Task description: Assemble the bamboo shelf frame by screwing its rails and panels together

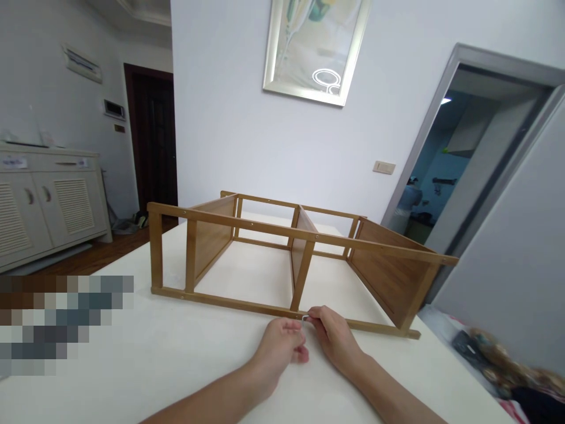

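A bamboo shelf frame (pixel 247 227) lies on its side on the white table (pixel 145 359), its three panels standing upright between long rails. Both my hands meet at the frame's near bottom rail (pixel 229 301), close to the foot of the middle panel. My right hand (pixel 333 335) pinches a small metal tool (pixel 305 318), possibly a hex key, against the rail. My left hand (pixel 282 344) is curled beside it, fingertips touching the same spot.
A white cabinet (pixel 48 203) stands at the left wall beside a dark door (pixel 152 141). A framed picture (pixel 315 47) hangs above. An open doorway (pixel 445 176) is at right. Dark clutter (pixel 498 359) lies past the table's right edge. A blurred patch covers the table's left.
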Demonstrator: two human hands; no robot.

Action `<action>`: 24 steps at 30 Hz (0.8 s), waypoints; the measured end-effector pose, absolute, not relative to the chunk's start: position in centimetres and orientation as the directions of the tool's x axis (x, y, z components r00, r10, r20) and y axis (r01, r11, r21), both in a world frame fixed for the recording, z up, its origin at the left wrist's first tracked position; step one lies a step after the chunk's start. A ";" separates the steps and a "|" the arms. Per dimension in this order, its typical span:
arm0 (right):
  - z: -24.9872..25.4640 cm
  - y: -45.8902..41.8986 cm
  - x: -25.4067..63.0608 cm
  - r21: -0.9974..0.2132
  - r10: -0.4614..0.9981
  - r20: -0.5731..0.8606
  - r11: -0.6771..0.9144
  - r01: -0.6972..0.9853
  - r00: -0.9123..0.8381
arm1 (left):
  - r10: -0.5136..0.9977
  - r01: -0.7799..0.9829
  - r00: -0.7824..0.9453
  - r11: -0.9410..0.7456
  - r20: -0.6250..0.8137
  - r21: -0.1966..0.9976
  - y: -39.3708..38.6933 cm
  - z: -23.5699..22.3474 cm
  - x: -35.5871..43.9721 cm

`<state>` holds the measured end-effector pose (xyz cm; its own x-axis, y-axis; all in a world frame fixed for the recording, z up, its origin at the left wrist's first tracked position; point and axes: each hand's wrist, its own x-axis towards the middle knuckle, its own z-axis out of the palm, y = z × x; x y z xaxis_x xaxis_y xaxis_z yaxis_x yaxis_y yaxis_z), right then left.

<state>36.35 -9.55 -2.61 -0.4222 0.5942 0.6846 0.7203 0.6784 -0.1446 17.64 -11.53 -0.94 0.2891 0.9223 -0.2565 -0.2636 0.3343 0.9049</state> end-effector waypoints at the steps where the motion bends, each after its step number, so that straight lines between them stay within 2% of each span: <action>1: -2.6 -9.5 36.3 -0.139 0.587 0.691 0.681 0.719 -0.422 | 0.895 -0.370 0.338 0.411 -0.291 0.833 -11.4 -1.0 17.6; 4: -2.4 -9.4 36.2 -0.120 0.562 0.710 0.689 0.714 -0.423 | 0.872 -0.542 0.416 0.465 -0.258 0.700 -10.7 -1.0 17.2; 10: -0.7 -9.7 35.7 -0.070 0.487 0.770 0.706 0.705 -0.411 | 0.888 -0.639 0.421 0.435 -0.185 0.634 -10.1 -1.1 16.7; 15: 0.7 -11.4 35.1 0.024 0.406 0.793 0.724 0.690 -0.454 | 0.917 -0.643 0.367 0.370 -0.155 0.671 -10.7 -0.8 17.2; 20: 1.2 -12.3 34.5 0.243 0.298 0.744 0.713 0.657 -0.598 | 0.942 -0.605 0.305 0.307 -0.142 0.735 -11.0 -0.5 17.7; 24: 1.4 -12.1 34.5 0.299 0.270 0.718 0.713 0.635 -0.642 | 0.946 -0.603 0.301 0.284 -0.118 0.745 -11.0 -0.7 17.9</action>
<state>34.46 -12.06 1.37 -0.6417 0.2704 0.7177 0.6347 0.7126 0.2989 17.91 -10.96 -0.68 0.3009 0.9464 -0.1177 -0.6030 0.2844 0.7453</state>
